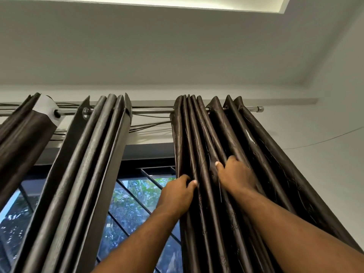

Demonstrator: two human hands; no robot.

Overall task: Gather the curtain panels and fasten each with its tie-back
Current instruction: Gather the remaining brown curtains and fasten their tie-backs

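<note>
Three dark brown curtain panels hang by eyelets from a metal rod point(151, 110). The right panel point(262, 154) is bunched into tight folds near the rod's right end. My left hand point(176, 192) pinches the left edge folds of this panel, thumb in front. My right hand point(235, 174) grips folds in the panel's middle, a little higher. The middle panel point(92, 154) hangs gathered to the left of the gap. A third panel point(21, 131) shows at the far left edge. No tie-back is visible.
A window with a dark frame and diagonal grille bars point(130, 196) shows between the panels, trees outside. Thin cables point(149, 125) run along the wall behind the rod. A white wall point(325, 164) stands to the right, ceiling above.
</note>
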